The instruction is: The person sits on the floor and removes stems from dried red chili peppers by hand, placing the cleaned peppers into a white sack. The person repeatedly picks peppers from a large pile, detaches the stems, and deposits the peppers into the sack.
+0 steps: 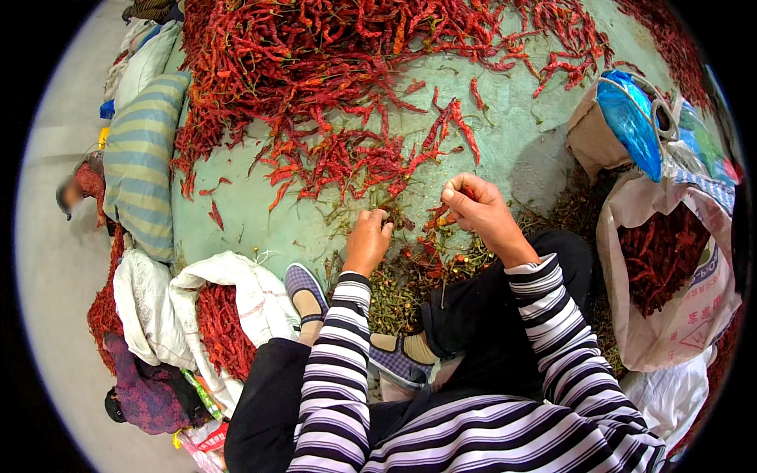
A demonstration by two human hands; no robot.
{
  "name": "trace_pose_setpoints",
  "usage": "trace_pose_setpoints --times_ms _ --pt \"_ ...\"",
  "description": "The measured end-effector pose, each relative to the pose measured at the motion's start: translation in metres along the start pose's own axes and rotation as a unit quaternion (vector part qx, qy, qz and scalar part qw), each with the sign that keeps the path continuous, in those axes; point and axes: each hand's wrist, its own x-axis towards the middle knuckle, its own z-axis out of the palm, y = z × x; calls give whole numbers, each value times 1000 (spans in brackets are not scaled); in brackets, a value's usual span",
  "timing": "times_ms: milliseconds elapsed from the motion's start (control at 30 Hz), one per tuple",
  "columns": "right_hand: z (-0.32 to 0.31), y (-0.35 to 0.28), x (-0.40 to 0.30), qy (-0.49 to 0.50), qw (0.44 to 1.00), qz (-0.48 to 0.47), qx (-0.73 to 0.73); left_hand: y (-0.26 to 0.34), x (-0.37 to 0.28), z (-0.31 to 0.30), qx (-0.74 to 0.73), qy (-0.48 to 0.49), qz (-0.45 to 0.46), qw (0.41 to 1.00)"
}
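Note:
Dried red chili peppers (284,65) form a large heap on a pale green sheet (236,236), with looser ones spread toward me. My left hand (369,236) is low over the near edge of the loose chilies, fingers curled; whether it holds anything is hidden. To its right, my right hand (482,210) is raised with thumb and forefinger pinched together, and a red chili (469,192) shows within its fingers. Below both hands lies a pile of green-brown chili stems (390,295) with a few red pieces among them.
Open white woven sacks of red chilies stand at left (260,295) and right (609,272). A striped stuffed sack (142,165) lines the sheet's left edge. A beige bag (591,133) with blue plastic sits upper right. Two other people (151,390) are at the far left. My shoes flank the stems.

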Motion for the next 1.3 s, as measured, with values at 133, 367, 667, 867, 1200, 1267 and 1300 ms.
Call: trace_pose_setpoints --times_ms 133,367,667,867,1200,1267,1300 --pt "-2 -1 0 9 1000 -14 -12 4 -3 -11 58 -56 24 996" --pt "5 -5 -2 9 1000 -4 3 -44 -40 -11 -421 134 -178 879" --pt "0 -3 -1 10 1000 12 10 -41 -58 -29 -729 156 -174 644" --pt "-2 -6 -2 17 1000 7 7 -47 -54 -36 -524 177 -185 812" --pt "-5 -2 -1 5 1000 -4 8 -23 -50 -51 -624 188 -200 732" --pt "-3 -1 0 2 1000 -1 -6 -21 -50 -48 -656 181 -198 706" --pt "-3 -2 -1 2 1000 1 -9 -18 -49 -47 -671 177 -198 692"
